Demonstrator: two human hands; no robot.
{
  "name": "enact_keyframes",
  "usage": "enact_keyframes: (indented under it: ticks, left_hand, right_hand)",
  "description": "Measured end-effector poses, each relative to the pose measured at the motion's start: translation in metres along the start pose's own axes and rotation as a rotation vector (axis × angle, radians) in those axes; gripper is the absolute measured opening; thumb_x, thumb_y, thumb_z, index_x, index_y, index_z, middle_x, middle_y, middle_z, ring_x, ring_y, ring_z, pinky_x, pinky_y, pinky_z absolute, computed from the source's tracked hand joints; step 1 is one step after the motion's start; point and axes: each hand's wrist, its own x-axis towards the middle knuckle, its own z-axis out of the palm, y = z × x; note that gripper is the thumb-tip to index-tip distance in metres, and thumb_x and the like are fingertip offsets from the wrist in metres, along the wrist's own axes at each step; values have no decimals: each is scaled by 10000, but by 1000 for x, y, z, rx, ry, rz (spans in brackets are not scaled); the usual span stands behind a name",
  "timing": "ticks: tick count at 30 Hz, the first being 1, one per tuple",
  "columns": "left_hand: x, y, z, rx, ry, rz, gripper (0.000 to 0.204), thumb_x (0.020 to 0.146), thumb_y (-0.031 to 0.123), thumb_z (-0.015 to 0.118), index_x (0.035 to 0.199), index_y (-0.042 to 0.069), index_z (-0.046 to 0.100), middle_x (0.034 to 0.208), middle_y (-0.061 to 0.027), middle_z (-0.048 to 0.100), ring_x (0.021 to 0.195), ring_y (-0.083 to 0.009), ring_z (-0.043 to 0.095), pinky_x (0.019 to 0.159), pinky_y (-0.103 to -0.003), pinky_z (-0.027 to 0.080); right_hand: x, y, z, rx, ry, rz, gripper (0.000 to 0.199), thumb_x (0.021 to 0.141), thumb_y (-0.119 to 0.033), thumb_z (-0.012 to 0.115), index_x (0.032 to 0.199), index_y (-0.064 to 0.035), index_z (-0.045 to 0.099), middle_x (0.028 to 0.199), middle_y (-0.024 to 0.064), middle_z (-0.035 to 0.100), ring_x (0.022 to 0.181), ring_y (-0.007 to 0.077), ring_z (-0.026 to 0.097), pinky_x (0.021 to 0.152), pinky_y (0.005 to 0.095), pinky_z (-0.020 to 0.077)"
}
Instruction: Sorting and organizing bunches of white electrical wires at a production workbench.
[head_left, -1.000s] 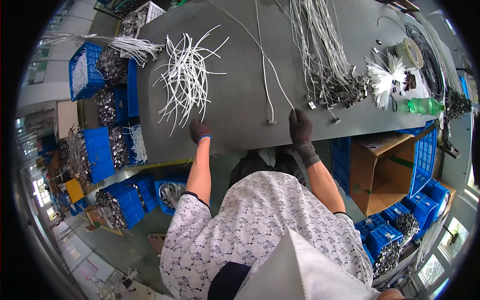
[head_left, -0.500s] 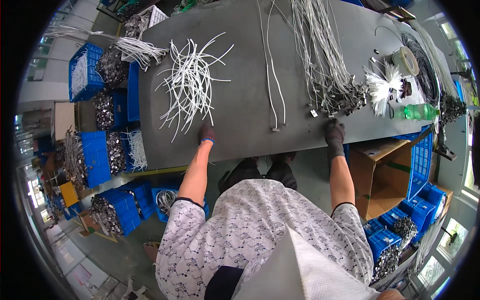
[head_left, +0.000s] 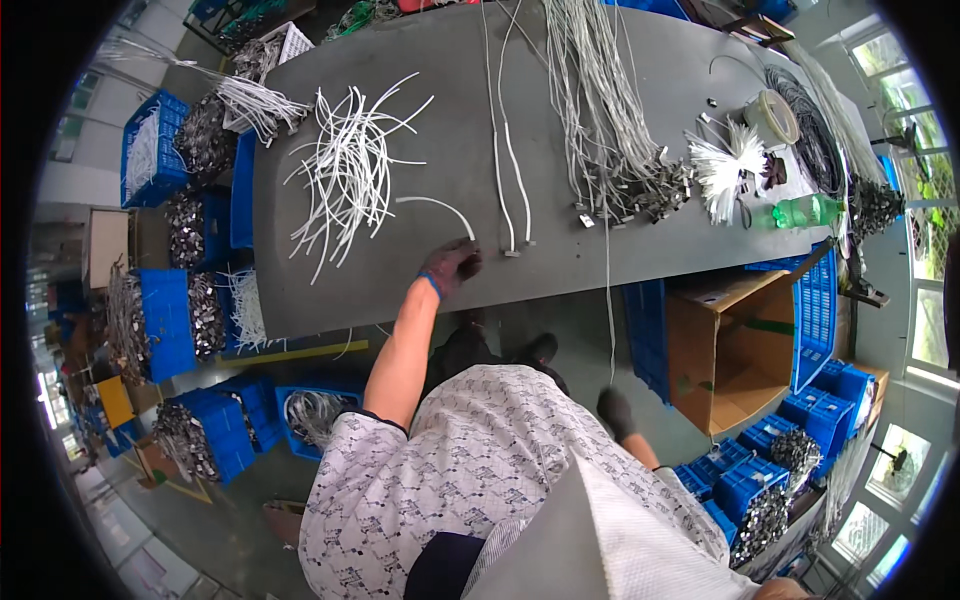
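Observation:
My left hand [head_left: 455,266], in a dark reddish glove with a blue cuff, is closed near the table's front edge. From its fingers a short white tube [head_left: 437,202] curves back over the table. Left of it lies a loose heap of white tubes [head_left: 350,165]. My right hand [head_left: 615,410], in a dark grey glove, is closed in front of the table. A long thin wire [head_left: 608,285] runs from its fingers up to the bundle of wires [head_left: 600,100] with small metal connectors. Between heap and bundle lie two wires [head_left: 505,185] with white sleeves and end connectors.
On the table's right are a fan of white strips [head_left: 725,170], a tape roll [head_left: 775,118], a green bottle [head_left: 805,211] and coiled black cable [head_left: 805,120]. A cardboard box [head_left: 740,350] stands below the right front edge. Blue crates [head_left: 165,320] line the left.
My left hand has moved right from the heap, bringing a white tube along. My right hand has drawn back off the table toward me, pulling a wire out from the bundle.

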Motion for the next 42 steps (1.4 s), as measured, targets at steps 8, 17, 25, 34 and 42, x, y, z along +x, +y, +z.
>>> enact_keyframes:
  ticks: [8, 17, 25, 34, 42]
  left_hand:
    - [99, -223, 135, 260, -298, -3, 161, 905, 93, 597, 1046, 52, 530, 950, -156, 662, 841, -251, 683, 706, -435, 585]
    - [-10, -151, 305, 237, 161, 624, 63, 910, 59, 538, 861, 29, 562, 697, -102, 631, 524, -220, 634, 477, -351, 532]
    - [36, -34, 292, 692, 500, 1281, 161, 869, 167, 665, 904, 18, 618, 765, -133, 655, 686, -258, 655, 627, -391, 498]
    - [69, -92, 148, 934, -306, 336, 266, 875, 252, 661, 1016, 30, 627, 856, -97, 677, 775, -178, 644, 674, -344, 541]
    - [-2, -82, 150, 612, 54, 349, 299, 889, 310, 677, 814, 20, 681, 675, -20, 623, 610, -107, 567, 575, -298, 464]
  right_hand:
    - [-247, 73, -7, 69, -402, 394, 268, 822, -247, 591, 960, -50, 711, 1037, 244, 676, 1012, 423, 641, 842, 483, 524]
    - [-353, 66, 19, 281, -523, 617, 289, 822, -255, 598, 991, -54, 719, 1078, 245, 669, 1037, 412, 639, 853, 475, 524]
    - [-287, 131, 74, 39, -483, 489, 266, 816, -202, 607, 1019, -73, 720, 1098, 215, 674, 1056, 397, 639, 868, 476, 525]
    - [-233, 85, 58, 57, -429, 379, 271, 806, -240, 638, 1007, -78, 719, 1093, 219, 672, 1063, 421, 626, 864, 483, 518]
    - [-154, 62, 52, 78, -107, -116, 289, 896, -294, 520, 1015, -102, 701, 1011, 205, 680, 971, 406, 637, 789, 507, 513]
